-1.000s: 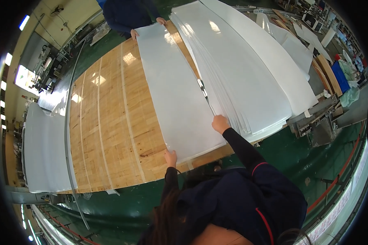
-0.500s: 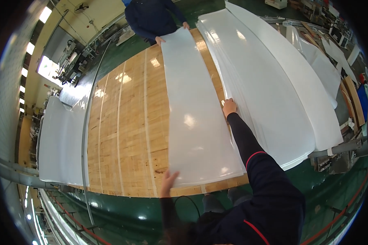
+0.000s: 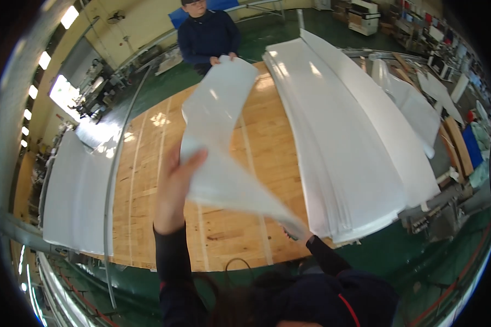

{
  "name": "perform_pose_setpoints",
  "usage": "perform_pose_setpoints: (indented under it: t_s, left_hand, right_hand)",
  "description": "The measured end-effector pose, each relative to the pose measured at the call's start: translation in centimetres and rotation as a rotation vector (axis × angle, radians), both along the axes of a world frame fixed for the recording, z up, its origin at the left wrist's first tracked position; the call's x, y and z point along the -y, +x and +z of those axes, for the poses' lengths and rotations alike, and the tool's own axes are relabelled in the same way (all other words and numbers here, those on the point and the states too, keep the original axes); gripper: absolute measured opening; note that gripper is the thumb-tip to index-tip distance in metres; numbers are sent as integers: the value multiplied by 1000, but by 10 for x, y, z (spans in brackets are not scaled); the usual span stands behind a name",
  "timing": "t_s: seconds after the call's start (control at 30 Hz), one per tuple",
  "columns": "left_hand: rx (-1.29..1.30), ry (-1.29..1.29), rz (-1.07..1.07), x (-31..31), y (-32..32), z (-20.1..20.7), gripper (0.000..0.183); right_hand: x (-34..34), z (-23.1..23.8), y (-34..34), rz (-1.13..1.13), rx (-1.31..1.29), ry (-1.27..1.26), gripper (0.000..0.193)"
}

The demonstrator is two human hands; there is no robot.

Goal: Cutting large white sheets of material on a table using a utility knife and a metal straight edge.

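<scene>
A long, glossy white plastic sheet point(image 3: 221, 177) is lifted off the wooden table point(image 3: 142, 218), twisted and partly blurred. My left hand point(image 3: 173, 185) is raised and closed on its near left edge, thumb on top. Low at the right, my right hand point(image 3: 301, 235) is closed on the sheet's near right corner, close to the table's front edge; its fingers are partly hidden. At the far end a person in a dark top point(image 3: 207, 38) holds the sheet with both hands close together.
A stack of white sheets point(image 3: 343, 141) lies along the right side of the table. More white sheeting point(image 3: 76, 201) hangs over the left, beside a long metal bar point(image 3: 112, 201). Wood planks point(image 3: 457, 144) and clutter lie at the far right. The floor is green.
The sheet has come up off the table and shifted left. My left hand rose; my right hand moved back from the stack's edge to the near corner. The other person's hands drew together.
</scene>
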State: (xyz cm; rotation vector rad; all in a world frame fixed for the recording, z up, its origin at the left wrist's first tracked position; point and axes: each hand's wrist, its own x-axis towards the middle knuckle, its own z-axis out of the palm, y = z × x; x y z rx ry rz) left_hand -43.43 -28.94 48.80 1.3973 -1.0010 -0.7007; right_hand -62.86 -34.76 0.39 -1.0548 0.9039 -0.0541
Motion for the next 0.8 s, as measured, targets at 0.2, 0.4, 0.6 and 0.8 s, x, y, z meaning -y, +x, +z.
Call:
perform_pose_setpoints:
  t_s: [0.2, 0.4, 0.6, 0.8]
  left_hand:
    - [208, -344, -140, 97, -52, 36, 29]
    - [56, -465, -324, 76, -174, 78, 25]
    - [-564, -256, -164, 62, -256, -119, 38]
    - [-379, 316, -42, 65, -232, -426, 43]
  right_hand:
    - [-65, 83, -115, 89, 10, 146, 20]
    - [-39, 85, -191, -73, -46, 40, 28]
    - [-13, 77, -269, -39, -65, -57, 29]
    - [-7, 71, -300, 370, -245, -149, 28]
